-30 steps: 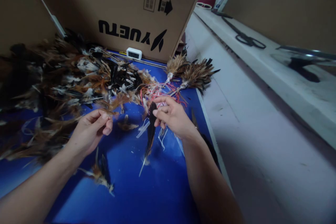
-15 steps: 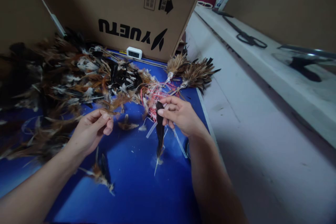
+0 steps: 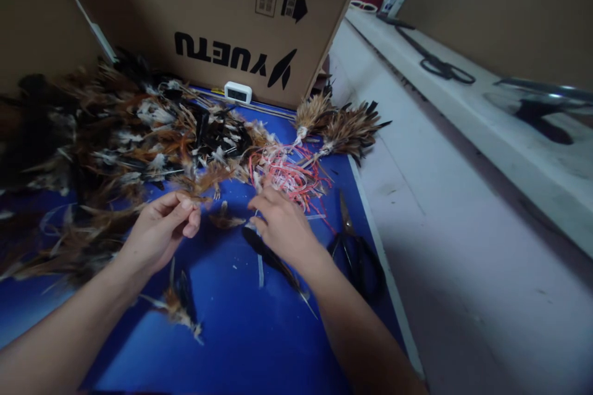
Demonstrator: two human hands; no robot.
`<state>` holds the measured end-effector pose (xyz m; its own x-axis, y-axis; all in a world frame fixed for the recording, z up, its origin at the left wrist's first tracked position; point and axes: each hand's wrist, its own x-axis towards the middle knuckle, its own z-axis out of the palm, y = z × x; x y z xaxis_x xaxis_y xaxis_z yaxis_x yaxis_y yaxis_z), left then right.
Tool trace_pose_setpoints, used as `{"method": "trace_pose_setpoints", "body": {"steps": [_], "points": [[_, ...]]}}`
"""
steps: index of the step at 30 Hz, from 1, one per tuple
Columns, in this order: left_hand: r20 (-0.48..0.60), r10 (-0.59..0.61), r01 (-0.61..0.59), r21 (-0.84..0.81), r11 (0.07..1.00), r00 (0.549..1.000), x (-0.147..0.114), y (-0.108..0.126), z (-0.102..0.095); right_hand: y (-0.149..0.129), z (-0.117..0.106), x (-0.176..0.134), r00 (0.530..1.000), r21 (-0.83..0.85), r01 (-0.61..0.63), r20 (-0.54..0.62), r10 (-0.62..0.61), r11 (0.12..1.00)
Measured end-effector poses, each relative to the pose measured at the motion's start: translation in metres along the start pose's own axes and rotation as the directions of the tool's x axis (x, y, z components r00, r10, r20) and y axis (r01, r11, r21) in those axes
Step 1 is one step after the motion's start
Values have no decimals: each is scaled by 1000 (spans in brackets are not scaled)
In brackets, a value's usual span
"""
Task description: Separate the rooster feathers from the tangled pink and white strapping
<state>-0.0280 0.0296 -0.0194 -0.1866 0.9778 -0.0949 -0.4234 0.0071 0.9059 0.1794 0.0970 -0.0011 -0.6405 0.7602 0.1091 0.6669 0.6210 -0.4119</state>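
Note:
My left hand pinches a wispy brown feather at the edge of the feather pile. My right hand is turned palm down, its fingers partly hidden. A long black feather slants beneath it, apparently still in its grip. A clear plastic strip shows below the same hand; where they are gripped is covered. Just beyond the fingertips lies a tangle of pink and white string. Black-handled scissors lie right of my right wrist. A small feather bunch rests near my left forearm.
A heap of brown, black and white feathers covers the left of the blue table. Two tied feather bundles lie at the back right. A cardboard box stands behind a small white display. More scissors lie on the ledge.
My right hand has moved left and turned over. The black feather swung from nearly vertical to slanting down right, and the clear strip shifted. Scissors now show. My left hand stayed still.

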Motion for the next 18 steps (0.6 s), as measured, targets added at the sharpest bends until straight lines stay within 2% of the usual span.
{"method": "trace_pose_setpoints", "body": {"steps": [2,4,9,12,15,18], "points": [[-2,-3,3,-1,1000,1000,0,0,0,-11,9,1,993,-112,116,0,-116,987],[-10,-1,1,3,1000,1000,-1,-1,-1,-15,20,2,987,-190,161,20,-160,968],[-24,-2,2,27,1000,1000,-1,-3,-2,-8,39,7,990,-252,116,108,-91,961],[-15,4,-4,38,999,1000,0,-3,-2,-5,40,10,985,-229,131,139,-101,965],[-26,1,0,36,999,1000,0,-3,-1,-5,34,10,986,-155,131,121,-113,979],[-30,-6,6,28,1000,1000,0,-4,-2,-1,24,8,995,127,70,59,-78,989]]}}
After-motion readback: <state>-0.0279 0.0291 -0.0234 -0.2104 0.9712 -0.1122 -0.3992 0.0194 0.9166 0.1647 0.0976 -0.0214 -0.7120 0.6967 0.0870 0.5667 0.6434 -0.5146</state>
